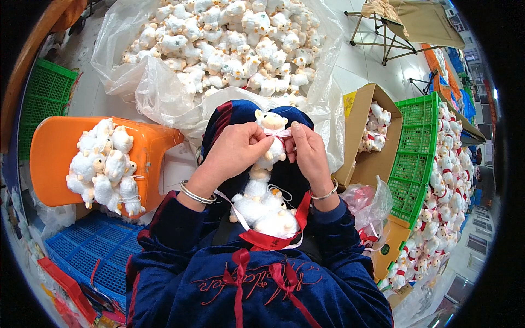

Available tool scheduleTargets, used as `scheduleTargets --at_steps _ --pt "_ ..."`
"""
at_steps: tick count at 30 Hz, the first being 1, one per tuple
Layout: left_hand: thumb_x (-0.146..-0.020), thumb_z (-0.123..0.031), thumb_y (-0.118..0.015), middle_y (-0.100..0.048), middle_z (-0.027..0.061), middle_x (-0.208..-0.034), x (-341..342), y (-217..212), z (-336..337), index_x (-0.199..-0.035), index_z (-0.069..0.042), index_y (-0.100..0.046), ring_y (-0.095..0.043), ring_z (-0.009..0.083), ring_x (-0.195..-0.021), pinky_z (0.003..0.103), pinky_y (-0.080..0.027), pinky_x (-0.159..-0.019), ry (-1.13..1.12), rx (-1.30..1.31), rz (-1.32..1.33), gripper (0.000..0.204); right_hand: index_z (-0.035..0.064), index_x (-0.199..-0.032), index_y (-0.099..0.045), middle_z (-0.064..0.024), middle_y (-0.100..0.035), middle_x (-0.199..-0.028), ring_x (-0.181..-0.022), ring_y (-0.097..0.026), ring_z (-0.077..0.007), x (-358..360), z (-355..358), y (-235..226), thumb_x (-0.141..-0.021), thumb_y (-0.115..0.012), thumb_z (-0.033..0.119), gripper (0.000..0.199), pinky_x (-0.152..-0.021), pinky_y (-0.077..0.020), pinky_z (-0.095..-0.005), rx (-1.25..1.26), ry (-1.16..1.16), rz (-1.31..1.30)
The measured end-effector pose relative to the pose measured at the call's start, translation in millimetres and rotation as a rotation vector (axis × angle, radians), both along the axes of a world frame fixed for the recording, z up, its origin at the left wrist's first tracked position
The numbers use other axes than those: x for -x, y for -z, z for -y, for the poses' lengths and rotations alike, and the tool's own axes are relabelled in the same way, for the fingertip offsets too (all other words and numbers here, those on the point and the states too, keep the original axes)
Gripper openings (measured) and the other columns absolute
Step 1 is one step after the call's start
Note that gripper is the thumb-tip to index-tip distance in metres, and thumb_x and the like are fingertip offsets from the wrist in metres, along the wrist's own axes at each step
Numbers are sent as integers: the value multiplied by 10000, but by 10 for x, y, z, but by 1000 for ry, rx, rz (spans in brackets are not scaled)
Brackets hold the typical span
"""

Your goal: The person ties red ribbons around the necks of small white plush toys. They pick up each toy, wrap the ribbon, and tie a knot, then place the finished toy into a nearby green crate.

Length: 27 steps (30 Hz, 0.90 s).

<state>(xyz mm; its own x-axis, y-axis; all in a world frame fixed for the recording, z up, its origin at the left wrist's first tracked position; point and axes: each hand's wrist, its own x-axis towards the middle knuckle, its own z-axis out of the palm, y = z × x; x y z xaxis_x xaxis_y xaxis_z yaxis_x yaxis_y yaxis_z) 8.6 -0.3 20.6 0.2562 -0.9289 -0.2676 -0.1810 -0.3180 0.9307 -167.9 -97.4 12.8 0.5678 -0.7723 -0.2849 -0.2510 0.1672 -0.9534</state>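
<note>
Above my lap I have a small white plush sheep (272, 121) with a cream face, upright between my hands. A pale pink ribbon (278, 133) runs round its neck. My left hand (239, 147) pinches the ribbon at the neck's left side, fingers closed. On the other side my right hand (308, 146) is closed on the ribbon's other part, thumb against fingertips. More white plush sheep (262, 205) lie in my lap below, beside a red piece of cloth or ribbon (268, 239) and a loose pale ribbon strand (236, 210).
A clear plastic sheet (156, 93) ahead holds a heap of plush sheep (229, 44). At left, several sheep sit on an orange stool (49, 158), near a blue crate (98, 246). At right stand a cardboard box (377, 164) and a green crate (413, 158) with red-ribboned sheep beyond.
</note>
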Motion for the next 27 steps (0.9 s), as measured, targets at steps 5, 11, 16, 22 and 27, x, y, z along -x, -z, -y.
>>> scheduleTargets --at_steps 5,11,16,22,27 --pt "-944 -179 -703 -655 9 -776 -23 10 -3 -874 4 -662 -575 67 -705 249 -488 -639 64 -34 -53 200 2 -870 -658 14 -607 -703 -615 -522 -50 -28 -49 41 -1035 -628 211 269 -549 -428 -229 187 15 -91" --pt "-918 -180 -728 -647 11 -776 -111 -6 32 -866 -12 -659 -583 83 -711 250 -494 -646 229 -83 -5 189 -7 -872 -670 13 -634 -727 -637 -525 -42 -49 -121 68 -1005 -679 184 233 -554 -431 -230 188 81 -73" --pt "-931 -238 -722 -668 45 -788 -138 -98 89 -887 -1 -674 -607 104 -716 267 -506 -656 162 -117 72 246 -6 -870 -664 27 -628 -728 -640 -519 -42 -26 -99 100 -1013 -669 189 242 -557 -431 -231 135 82 -23" --pt "-959 -270 -661 -699 159 -789 24 28 135 -903 19 -673 -673 270 -719 363 -519 -648 10 31 213 295 3 -873 -635 23 -597 -686 -614 -505 -54 -21 -103 131 -1041 -618 205 264 -547 -430 -259 150 78 -16" --pt "-989 -223 -616 -680 137 -774 53 41 118 -929 24 -657 -654 226 -704 347 -505 -647 -8 128 134 257 13 -824 -581 21 -579 -660 -585 -521 -68 33 -161 243 -1046 -611 211 299 -529 -431 -269 212 131 -30"
